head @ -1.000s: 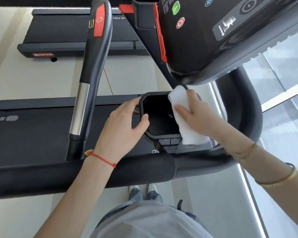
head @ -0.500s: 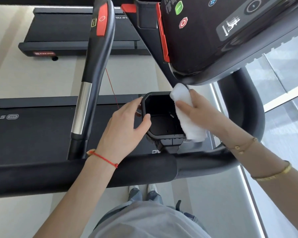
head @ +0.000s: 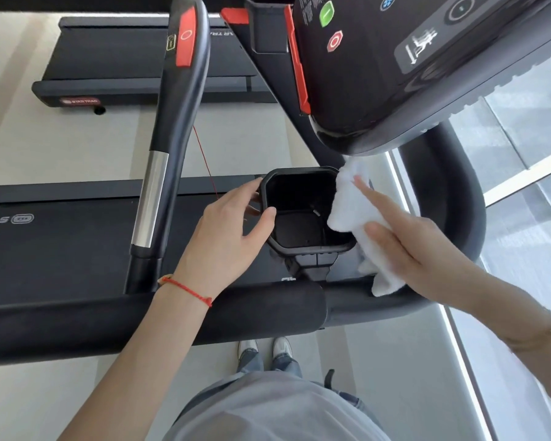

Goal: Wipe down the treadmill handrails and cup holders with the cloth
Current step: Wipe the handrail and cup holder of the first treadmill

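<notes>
The treadmill console (head: 411, 68) fills the top right above me, its upper part cut off by the frame edge. The padded handrail (head: 140, 319) crosses in front of my waist and curves up round the right side; a second upright rail (head: 169, 148) with a silver band rises on the left. Between them sits the black cup holder (head: 303, 246), open toward me, its inside too dark to make out.

My right hand (head: 407, 246) lies flat, fingers straight, pressing the white cloth (head: 347, 205) against the cup holder's right rim. The cloth drapes over that edge, its top corner touching the console's underside and its lower end hanging down to the curved rail. My palm hides most of its middle.

My left hand (head: 223, 237) has its grip curled round the holder's left rim, thumb hooked over the edge, fingers behind it and partly hidden.

There is open room inside the holder between my hands; the console sits close above the cloth.
</notes>
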